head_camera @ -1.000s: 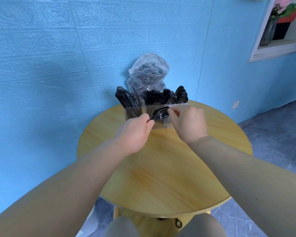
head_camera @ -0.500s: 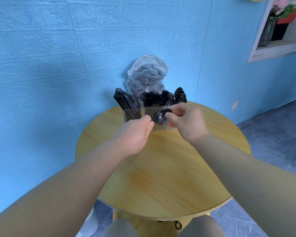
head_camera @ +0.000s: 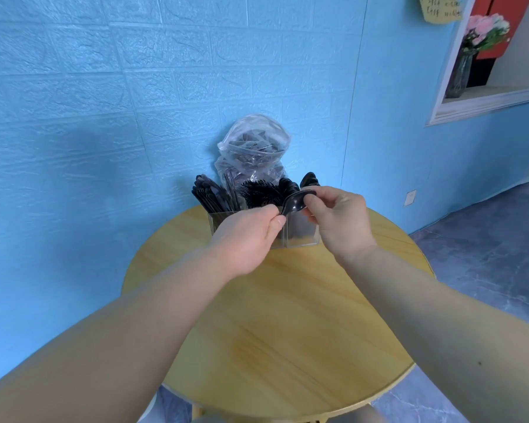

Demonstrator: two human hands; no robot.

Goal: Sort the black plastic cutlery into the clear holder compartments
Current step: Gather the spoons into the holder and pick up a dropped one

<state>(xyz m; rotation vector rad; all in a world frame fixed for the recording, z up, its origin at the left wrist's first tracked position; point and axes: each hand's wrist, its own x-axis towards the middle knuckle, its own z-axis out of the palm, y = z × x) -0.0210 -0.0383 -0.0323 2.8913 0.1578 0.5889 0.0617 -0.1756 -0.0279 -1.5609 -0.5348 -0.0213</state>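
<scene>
Both hands, left (head_camera: 251,236) & right (head_camera: 339,221), pinch black spoon (head_camera: 295,202); yellow note (head_camera: 440,9) writing illegible; round wood table (head_camera: 272,331), blue wall (head_camera: 104,87).

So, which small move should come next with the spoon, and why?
Probably carry the spoon right and back, to over the spoon bowls at the clear holder's right end. Both hands, left hand and right hand, pinch it above the holder's front.

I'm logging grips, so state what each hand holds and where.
Both hold one black plastic spoon: left hand pinches the handle, right hand pinches the bowl.
</scene>
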